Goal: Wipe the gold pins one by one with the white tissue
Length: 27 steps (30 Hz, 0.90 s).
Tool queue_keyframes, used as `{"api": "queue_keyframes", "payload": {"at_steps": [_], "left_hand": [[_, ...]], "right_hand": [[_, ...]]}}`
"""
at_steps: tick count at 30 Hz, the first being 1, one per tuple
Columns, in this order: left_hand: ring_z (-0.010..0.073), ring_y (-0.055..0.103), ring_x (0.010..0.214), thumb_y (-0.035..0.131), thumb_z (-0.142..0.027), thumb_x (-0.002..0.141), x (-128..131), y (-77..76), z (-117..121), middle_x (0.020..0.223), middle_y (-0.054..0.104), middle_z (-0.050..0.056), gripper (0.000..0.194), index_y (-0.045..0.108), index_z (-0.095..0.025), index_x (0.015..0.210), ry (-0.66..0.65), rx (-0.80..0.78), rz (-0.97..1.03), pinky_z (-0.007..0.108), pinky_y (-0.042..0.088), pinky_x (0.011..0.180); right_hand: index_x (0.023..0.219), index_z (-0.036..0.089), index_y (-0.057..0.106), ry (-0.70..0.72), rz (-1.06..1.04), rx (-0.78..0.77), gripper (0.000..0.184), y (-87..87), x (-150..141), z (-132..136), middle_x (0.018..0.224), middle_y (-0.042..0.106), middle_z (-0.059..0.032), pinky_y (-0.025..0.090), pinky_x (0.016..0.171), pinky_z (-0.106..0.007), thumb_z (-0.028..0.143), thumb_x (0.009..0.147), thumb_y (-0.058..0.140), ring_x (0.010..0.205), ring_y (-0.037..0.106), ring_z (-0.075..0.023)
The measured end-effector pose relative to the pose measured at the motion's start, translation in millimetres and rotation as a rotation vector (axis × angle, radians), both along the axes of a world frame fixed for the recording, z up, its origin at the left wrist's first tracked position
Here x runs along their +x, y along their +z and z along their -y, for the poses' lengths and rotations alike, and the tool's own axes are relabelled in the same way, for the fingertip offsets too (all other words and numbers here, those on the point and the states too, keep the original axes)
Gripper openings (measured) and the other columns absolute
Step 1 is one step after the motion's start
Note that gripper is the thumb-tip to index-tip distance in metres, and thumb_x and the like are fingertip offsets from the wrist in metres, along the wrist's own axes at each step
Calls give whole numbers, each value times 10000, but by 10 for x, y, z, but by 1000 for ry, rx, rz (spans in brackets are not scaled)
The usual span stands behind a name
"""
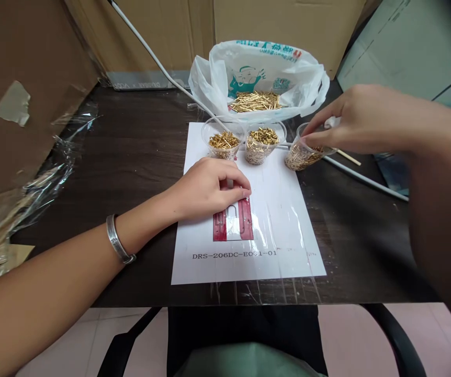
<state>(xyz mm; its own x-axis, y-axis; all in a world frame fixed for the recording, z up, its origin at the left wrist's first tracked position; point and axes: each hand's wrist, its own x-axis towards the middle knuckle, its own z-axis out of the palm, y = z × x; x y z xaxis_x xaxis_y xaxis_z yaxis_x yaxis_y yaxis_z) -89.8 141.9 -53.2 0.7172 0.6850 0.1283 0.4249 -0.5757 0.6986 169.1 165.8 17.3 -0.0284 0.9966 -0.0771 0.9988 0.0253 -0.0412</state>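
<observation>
My left hand (215, 188) rests on a white printed sheet (280, 230), its thumb and forefinger pinched at the upper edge of a red-and-white printed picture (246, 222). Whatever small thing may be between those fingertips is too small to make out. At the right, my right hand (359, 120) dips its thumb and fingers into the mouth of a clear plastic cup (302, 157), which leans and holds small brass-coloured pins. The fingertips are close together, and what they pinch is hidden. Two more clear cups stand beside it: a middle cup (260, 152) and a left cup (223, 149), both with small golden metal parts.
Behind the cups a white plastic bag (217, 78) lies open with many longer golden pins (257, 101) inside. A white cable (367, 180) crosses the dark table (131, 141). Cardboard walls (150, 36) stand around; crumpled clear film (60, 162) lies at the left.
</observation>
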Motion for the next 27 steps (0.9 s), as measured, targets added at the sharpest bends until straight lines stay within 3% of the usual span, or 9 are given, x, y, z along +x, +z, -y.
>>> {"api": "queue_keyframes", "payload": {"at_steps": [4,9,13,21,27], "left_hand": [[120,609,768,629,-200,846,-16,-12,-16,840,715,18,124,750,-180,826,0,-29,27,254,457,727],[116,608,740,632,-229,850,-18,-23,-22,819,716,14,128,750,-186,827,4,-9,18,245,459,691],[107,603,721,644,-214,837,-16,-16,-28,807,713,11,115,755,-186,830,1,14,11,235,456,678],[102,596,688,676,-210,803,-24,-7,-51,768,708,4,87,762,-196,810,23,40,3,233,455,664],[103,596,660,696,-205,783,-24,16,-46,739,710,9,67,757,-184,769,28,17,-3,228,442,637]], "right_hand": [[785,279,806,24,7,-51,201,12,-24,-46,710,721,36,379,634,-314,386,617,834,628,555,-115],[773,242,808,84,32,6,138,-19,-14,-66,575,659,46,355,605,-301,290,644,799,518,476,-70],[811,234,806,78,33,17,191,-36,-9,-42,553,632,69,342,607,-294,337,653,779,498,443,-41],[724,259,801,68,-16,28,77,-37,-41,-24,533,628,61,343,610,-308,243,650,787,515,447,-64],[776,177,792,105,8,67,226,-82,11,-48,530,614,58,295,548,-276,379,689,739,468,419,-19]]}}
